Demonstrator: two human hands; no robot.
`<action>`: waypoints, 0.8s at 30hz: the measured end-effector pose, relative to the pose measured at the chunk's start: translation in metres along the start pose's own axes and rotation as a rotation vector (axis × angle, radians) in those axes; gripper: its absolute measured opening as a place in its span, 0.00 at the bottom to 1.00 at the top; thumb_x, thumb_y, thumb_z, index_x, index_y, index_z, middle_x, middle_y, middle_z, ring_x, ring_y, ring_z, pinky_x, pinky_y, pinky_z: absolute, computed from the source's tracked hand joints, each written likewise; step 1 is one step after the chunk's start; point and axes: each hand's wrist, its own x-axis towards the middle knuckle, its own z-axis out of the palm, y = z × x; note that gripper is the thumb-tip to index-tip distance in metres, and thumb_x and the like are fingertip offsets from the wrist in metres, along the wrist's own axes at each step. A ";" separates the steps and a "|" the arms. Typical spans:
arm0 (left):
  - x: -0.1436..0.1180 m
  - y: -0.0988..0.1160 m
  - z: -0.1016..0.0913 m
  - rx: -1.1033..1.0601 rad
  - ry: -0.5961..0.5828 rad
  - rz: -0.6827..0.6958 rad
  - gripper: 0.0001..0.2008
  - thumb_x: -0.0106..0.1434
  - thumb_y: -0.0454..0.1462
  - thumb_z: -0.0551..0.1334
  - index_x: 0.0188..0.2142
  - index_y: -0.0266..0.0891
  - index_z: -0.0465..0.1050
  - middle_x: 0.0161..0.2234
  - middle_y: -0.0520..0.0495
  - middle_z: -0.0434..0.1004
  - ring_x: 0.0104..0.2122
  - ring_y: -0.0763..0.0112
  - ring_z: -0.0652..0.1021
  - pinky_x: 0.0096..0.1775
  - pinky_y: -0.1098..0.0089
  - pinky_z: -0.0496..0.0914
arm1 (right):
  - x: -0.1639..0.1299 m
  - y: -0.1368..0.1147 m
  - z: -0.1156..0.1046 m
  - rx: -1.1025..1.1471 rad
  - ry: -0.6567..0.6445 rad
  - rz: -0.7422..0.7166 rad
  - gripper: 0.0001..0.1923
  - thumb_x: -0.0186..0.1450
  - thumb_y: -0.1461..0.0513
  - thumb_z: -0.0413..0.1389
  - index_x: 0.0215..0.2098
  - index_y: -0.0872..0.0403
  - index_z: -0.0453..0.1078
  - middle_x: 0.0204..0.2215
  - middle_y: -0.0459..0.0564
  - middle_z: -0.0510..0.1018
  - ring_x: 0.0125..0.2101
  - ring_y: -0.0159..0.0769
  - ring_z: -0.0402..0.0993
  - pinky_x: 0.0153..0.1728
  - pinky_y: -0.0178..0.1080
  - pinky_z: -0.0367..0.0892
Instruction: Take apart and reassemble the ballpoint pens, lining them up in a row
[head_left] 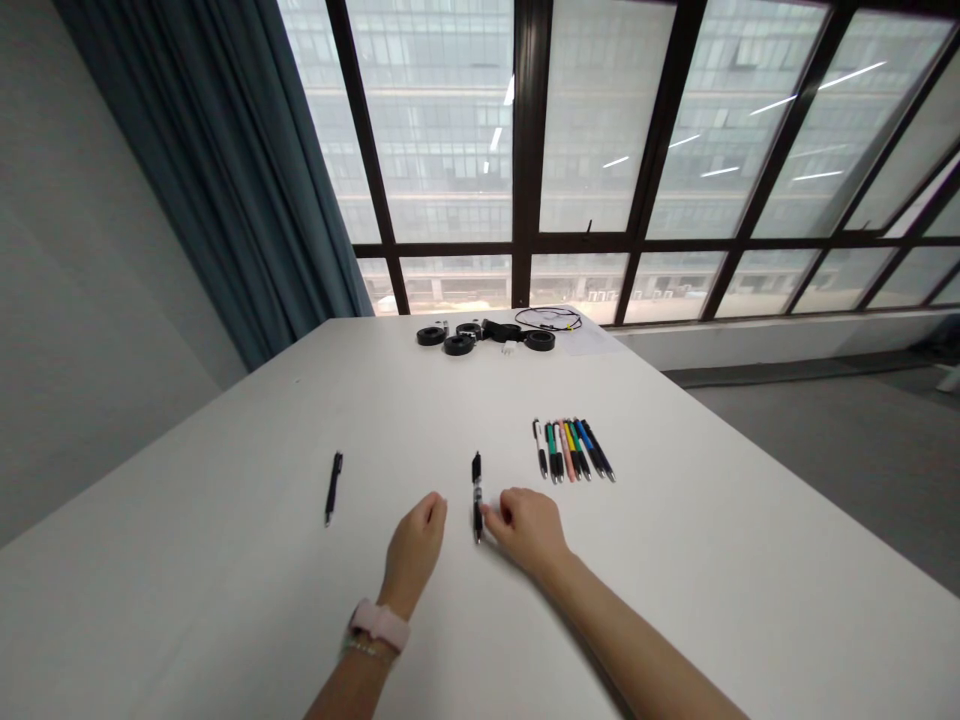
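Note:
A black pen with a clear, printed middle lies lengthwise on the white table, between my two hands. My right hand is curled at its right side, and a fingertip touches the barrel without wrapping round it. To the left of this pen, a short gap away, my left hand is closed in a loose fist. Nothing sticks out of it, and its inner fingers are hidden. Further left lies another black pen, slightly tilted. Several colored pens lie side by side in a row beyond my right hand.
Black tape rolls and a looped black cable lie at the table's far end. Beyond it are framed windows, with a blue curtain on the left. The table's right edge slants toward the grey floor.

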 end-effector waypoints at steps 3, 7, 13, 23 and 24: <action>0.000 0.002 -0.001 0.004 -0.002 0.001 0.15 0.62 0.44 0.46 0.22 0.42 0.55 0.19 0.57 0.58 0.23 0.73 0.62 0.28 0.71 0.54 | -0.004 -0.012 0.000 -0.112 -0.032 -0.146 0.21 0.62 0.47 0.52 0.26 0.55 0.71 0.25 0.52 0.77 0.27 0.37 0.71 0.28 0.36 0.52; -0.001 0.003 -0.002 0.009 -0.001 0.006 0.15 0.62 0.44 0.46 0.22 0.42 0.55 0.18 0.57 0.57 0.23 0.73 0.61 0.28 0.71 0.54 | -0.006 -0.018 -0.001 -0.154 -0.075 -0.179 0.23 0.64 0.46 0.50 0.29 0.57 0.73 0.27 0.54 0.78 0.29 0.40 0.73 0.30 0.38 0.56; -0.001 0.001 -0.002 0.021 -0.002 0.014 0.15 0.62 0.44 0.46 0.21 0.42 0.54 0.18 0.57 0.57 0.22 0.73 0.61 0.27 0.71 0.53 | -0.006 -0.020 -0.005 -0.181 -0.118 -0.187 0.22 0.64 0.48 0.51 0.32 0.59 0.74 0.29 0.57 0.78 0.32 0.42 0.74 0.33 0.40 0.58; 0.001 -0.001 0.001 0.047 0.007 0.021 0.14 0.61 0.43 0.47 0.21 0.42 0.55 0.18 0.57 0.57 0.22 0.72 0.60 0.27 0.70 0.53 | -0.006 -0.022 0.004 -0.214 -0.097 -0.204 0.21 0.65 0.51 0.49 0.31 0.60 0.75 0.29 0.58 0.78 0.34 0.45 0.72 0.38 0.43 0.56; 0.000 0.000 0.001 0.047 0.010 0.024 0.14 0.61 0.43 0.47 0.21 0.43 0.55 0.18 0.57 0.57 0.22 0.72 0.60 0.27 0.70 0.53 | -0.006 -0.022 0.005 -0.220 -0.093 -0.208 0.21 0.65 0.52 0.49 0.32 0.60 0.75 0.29 0.58 0.78 0.34 0.44 0.72 0.38 0.43 0.55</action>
